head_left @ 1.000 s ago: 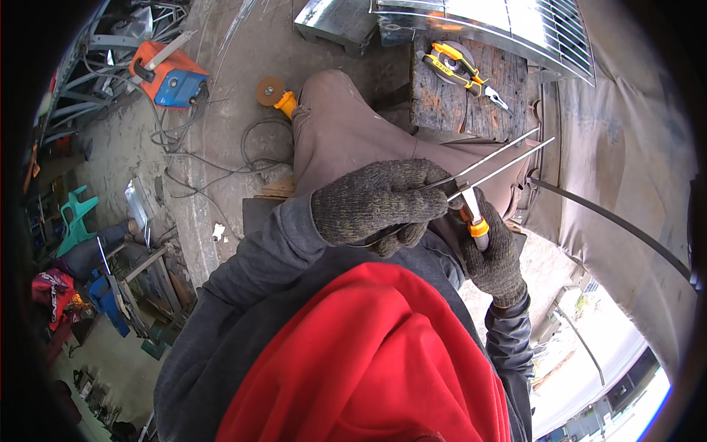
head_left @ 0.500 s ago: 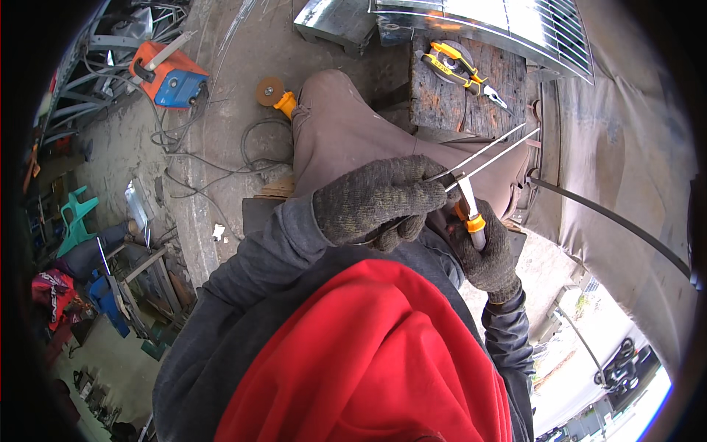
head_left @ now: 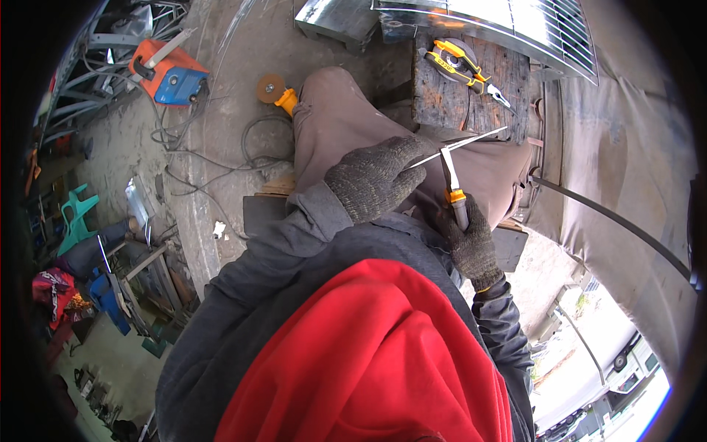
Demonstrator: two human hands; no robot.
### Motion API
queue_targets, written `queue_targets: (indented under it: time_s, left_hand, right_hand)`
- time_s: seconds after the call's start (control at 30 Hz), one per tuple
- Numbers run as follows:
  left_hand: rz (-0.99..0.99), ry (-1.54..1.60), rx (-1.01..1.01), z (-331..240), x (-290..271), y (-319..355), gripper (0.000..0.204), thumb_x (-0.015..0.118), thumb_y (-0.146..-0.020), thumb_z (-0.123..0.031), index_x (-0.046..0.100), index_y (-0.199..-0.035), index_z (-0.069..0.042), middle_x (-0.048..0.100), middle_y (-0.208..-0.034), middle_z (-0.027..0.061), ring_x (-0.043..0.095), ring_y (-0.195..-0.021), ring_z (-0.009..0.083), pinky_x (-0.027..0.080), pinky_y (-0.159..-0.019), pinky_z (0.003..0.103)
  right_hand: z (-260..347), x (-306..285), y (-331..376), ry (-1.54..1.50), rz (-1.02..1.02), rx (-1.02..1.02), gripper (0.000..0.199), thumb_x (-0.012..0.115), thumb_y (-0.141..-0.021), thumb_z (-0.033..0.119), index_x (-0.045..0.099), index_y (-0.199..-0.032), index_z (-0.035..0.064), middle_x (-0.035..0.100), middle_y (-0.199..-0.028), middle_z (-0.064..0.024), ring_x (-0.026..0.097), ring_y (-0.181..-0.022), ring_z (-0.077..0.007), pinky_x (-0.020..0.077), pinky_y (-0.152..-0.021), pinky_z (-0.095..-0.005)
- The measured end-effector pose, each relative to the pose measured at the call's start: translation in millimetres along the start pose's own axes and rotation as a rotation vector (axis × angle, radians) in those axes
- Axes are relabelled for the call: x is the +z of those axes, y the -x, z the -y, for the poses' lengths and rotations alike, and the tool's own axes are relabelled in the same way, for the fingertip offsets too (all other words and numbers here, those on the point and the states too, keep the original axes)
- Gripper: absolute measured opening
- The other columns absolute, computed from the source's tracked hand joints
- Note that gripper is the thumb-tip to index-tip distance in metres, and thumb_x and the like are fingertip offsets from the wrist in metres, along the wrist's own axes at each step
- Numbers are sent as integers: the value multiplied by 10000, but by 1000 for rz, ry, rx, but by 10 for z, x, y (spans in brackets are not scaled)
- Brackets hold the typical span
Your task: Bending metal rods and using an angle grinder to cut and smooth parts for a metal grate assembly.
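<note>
My left hand [head_left: 377, 180], in a dark knitted glove, is closed on a pale, thin rod [head_left: 482, 137] that points up and to the right over my lap. My right hand [head_left: 473, 247], gloved too, is wrapped round the grey-and-orange handle of a knife [head_left: 451, 175]. The knife's light blade points upward, and its tip meets or crosses the rod just beyond my left fingers. Whether a second rod lies behind the first, I cannot tell.
Yellow-and-black pliers [head_left: 458, 65] lie over a round disc on a worn wooden block [head_left: 434, 107]. An angle grinder [head_left: 278, 93] is beside my knee, near a loose cable [head_left: 250, 147]. An orange-and-blue machine [head_left: 177, 79] sits at far left, a metal grille [head_left: 567, 33] at far right.
Both hands have shifted a little left, and the left has turned. Two separate rods showed before; now they appear as one. Outside at lower right, a dark motorcycle has given way to a white vehicle.
</note>
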State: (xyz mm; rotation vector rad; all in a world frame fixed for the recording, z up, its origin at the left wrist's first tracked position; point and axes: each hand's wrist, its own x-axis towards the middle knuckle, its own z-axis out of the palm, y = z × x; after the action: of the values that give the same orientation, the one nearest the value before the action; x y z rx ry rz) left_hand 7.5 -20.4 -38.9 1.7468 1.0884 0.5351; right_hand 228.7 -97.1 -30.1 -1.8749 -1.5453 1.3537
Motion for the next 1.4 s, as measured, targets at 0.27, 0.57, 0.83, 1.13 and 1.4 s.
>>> queue_targets:
  time_s: [0.27, 0.57, 0.83, 1.13, 1.4]
  left_hand:
    - [-53, -473, -1, 186, 172, -93, 321, 559, -961, -231, 576, -1257, -108, 629, -1112, 158, 622, -1039, 336, 520, -874, 439]
    - [-14, 152, -261, 150, 26, -122, 322, 613, -958, -297, 622, -1159, -45, 662, -1123, 143, 652, -1031, 303, 519, -852, 378]
    - [-4, -19, -196, 310, 61, -72, 313, 592, -969, -246, 619, -1220, -61, 648, -1174, 143, 637, -1070, 293, 516, -890, 380]
    - [37, -234, 81, 443, 63, 5, 374, 599, -869, -106, 625, -1240, -66, 606, -1270, 140, 611, -1136, 303, 512, -950, 390]
    - [129, -157, -28, 367, 13, -3, 408, 567, -876, -94, 594, -1282, -60, 579, -1317, 143, 580, -1195, 307, 492, -989, 402]
  right_hand:
    - [-146, 150, -76, 4, 29, 109, 314, 623, -941, 215, 541, -1196, 52, 652, -936, -184, 643, -846, -334, 491, -761, -424]
    - [49, 155, -109, 46, 54, 84, 342, 627, -916, 190, 536, -1216, 54, 681, -972, -189, 669, -900, -370, 511, -786, -430]
    - [8, 233, -163, 78, 46, 50, 339, 616, -900, 160, 528, -1211, 55, 671, -943, -218, 664, -890, -394, 510, -763, -448]
    - [67, 155, -141, -14, 104, 26, 330, 627, -911, 181, 515, -1192, 49, 668, -977, -198, 662, -903, -369, 504, -759, -448]
    - [-20, 120, -136, -86, 201, 131, 422, 640, -918, 204, 503, -1290, 60, 672, -1066, -168, 662, -978, -322, 503, -851, -408]
